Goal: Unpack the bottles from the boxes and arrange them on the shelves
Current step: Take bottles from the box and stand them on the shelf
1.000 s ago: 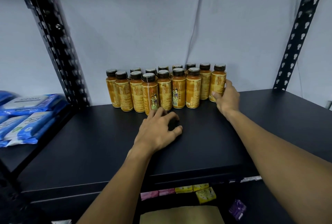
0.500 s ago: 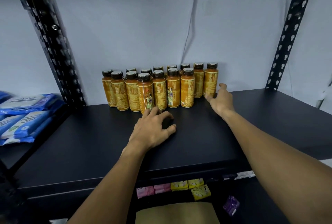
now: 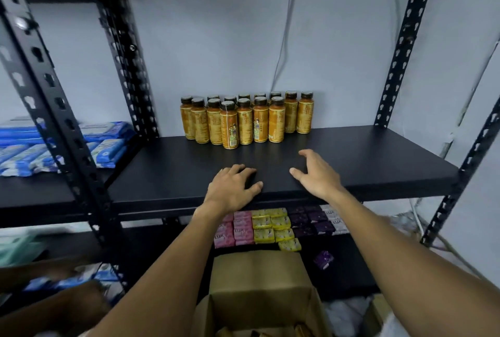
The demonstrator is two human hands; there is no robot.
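Observation:
Several orange bottles (image 3: 247, 120) with dark caps stand in two rows at the back of the black shelf (image 3: 365, 163), against the wall. My left hand (image 3: 232, 188) lies near the shelf's front edge, its fingers loosely bent and holding nothing. My right hand (image 3: 316, 171) hovers just to the right of it, fingers relaxed and empty. Both hands are well in front of the bottles and touch none. An open cardboard box (image 3: 259, 288) sits below the shelf, in front of me; a few bottle tops show in it at the bottom edge.
Pink, yellow and purple soap packs (image 3: 273, 224) lie on the lower shelf. Blue packets (image 3: 105, 144) are stacked on the neighbouring shelf at left. Black perforated uprights (image 3: 54, 120) frame the shelf. Another person's arm (image 3: 54, 307) shows at the lower left.
Both hands have pulled back from the bottles toward the shelf's front edge. My right hand has let go of the rightmost bottle. The view has drawn back, showing the lower shelf and box.

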